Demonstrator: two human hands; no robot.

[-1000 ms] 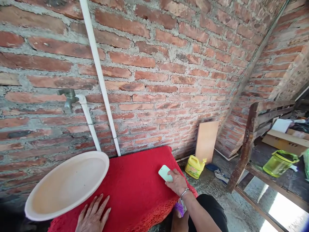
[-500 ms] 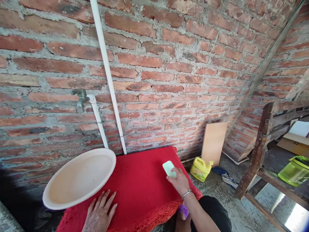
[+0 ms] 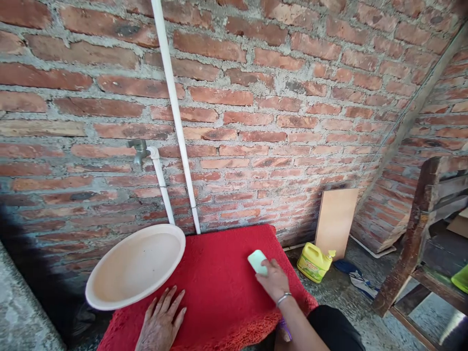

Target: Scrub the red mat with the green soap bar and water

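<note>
A red shaggy rug (image 3: 215,273) lies spread over a low raised surface. My right hand (image 3: 273,282), with a bangle at the wrist, grips a pale mint-green rounded block (image 3: 258,261) against the rug, right of its middle. The block's underside is hidden, and I cannot tell whether it is soap or a brush. My left hand (image 3: 162,319) rests flat on the rug's left part, fingers spread, holding nothing. Just beyond it, a wide white basin (image 3: 136,268) stands tilted at the rug's left edge.
A tap (image 3: 139,152) on a white pipe sticks out of the brick wall (image 3: 237,122) above the basin. To the right stand a yellow jug (image 3: 314,263), a leaning board (image 3: 336,222), slippers (image 3: 361,282) and a wooden bench (image 3: 420,243).
The view has swung left, shifting the scene rightward. My right hand has slid the green block slightly left and nearer across the rug. My left hand stays flat on it.
</note>
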